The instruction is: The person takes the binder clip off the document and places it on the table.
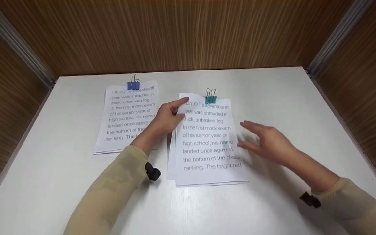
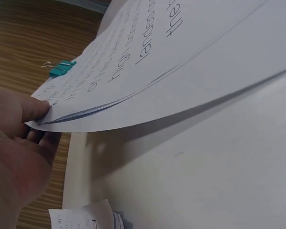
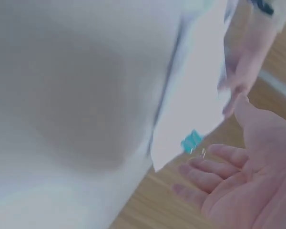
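Nearest, two tan sleeves [image 1: 109, 192] run off the frame in the head view. Beyond them, centred on a white table [image 1: 308, 114], lies a printed paper stack [image 1: 207, 147] with a teal binder clip [image 1: 211, 100] at its top. The left hand [image 1: 166, 119] pinches its left edge, thumb on top; the fingers beneath are partly hidden by paper. The right hand [image 1: 274, 143] hovers just beside the right edge, fingers released and apart; its wrist view is blurred. Farther left, the left forearm [image 1: 145, 138] covers part of a second printed stack [image 1: 122, 114], with a blue binder clip [image 1: 133, 85]. Behind stands a wood-grain wall [image 1: 181, 36].
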